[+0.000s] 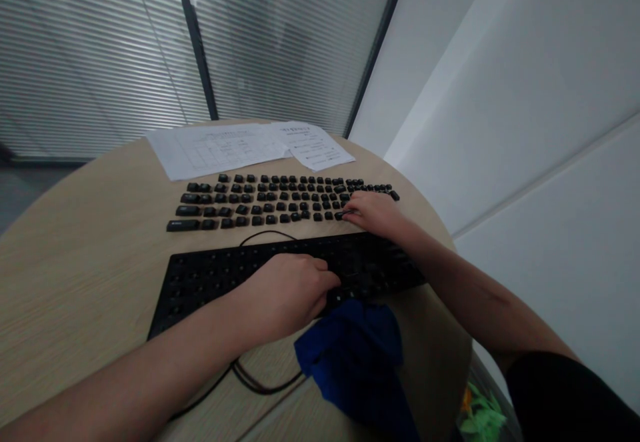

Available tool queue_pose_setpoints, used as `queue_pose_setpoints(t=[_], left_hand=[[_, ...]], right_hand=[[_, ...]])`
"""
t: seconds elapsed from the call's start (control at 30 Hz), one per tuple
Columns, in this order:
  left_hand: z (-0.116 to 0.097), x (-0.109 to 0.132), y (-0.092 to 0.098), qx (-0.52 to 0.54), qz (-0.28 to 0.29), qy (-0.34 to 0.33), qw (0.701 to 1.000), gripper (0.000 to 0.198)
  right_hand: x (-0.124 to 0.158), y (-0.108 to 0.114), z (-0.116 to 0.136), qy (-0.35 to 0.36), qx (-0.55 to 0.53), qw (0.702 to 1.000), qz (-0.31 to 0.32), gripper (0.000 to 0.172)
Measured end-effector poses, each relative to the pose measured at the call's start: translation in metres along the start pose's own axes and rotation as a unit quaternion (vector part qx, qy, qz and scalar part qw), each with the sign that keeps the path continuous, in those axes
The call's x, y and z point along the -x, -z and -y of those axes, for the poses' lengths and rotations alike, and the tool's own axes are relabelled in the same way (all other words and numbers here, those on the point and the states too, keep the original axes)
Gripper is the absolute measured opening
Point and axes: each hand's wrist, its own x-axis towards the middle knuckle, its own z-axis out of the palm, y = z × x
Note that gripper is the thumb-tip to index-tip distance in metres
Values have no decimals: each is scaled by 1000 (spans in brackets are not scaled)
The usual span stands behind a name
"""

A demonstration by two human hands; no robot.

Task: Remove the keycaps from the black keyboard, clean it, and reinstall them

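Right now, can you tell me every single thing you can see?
keyboard: one, black, on the table
loose keycaps: dozens, black, in rows behind the keyboard
papers: at least two, white, behind the keycaps
cloth: one, blue, in front of the keyboard
cable: count unclear, black, seen in front of and behind the keyboard
table: one, light wood, under these
blinds: at least two panels, grey, background
wall: one, white, right
unclear bits: green and orange, lower right
sleeve: one, black, lower right
left hand: one, bare, at the keyboard
right hand: one, bare, at the keycaps
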Motion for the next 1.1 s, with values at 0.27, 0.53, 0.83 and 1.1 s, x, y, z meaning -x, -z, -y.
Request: queue_pose_setpoints(t=[0.27, 0.53, 0.83, 1.1], left_hand=[[-2, 0, 3, 1, -4, 0, 1000, 20], [0, -3, -2, 1, 12, 0, 1000, 23], [4, -3, -8, 1, 5, -5, 1000, 40], [0, -7, -10, -32, 34, 11, 999, 37]], right_hand=[[4, 7, -2, -17, -14, 999, -24, 23], [65, 28, -4, -13, -98, 991, -91, 28], [117, 33, 4, -8, -146, 974, -174, 30], [148, 59, 24, -3, -229, 942, -243, 37]])
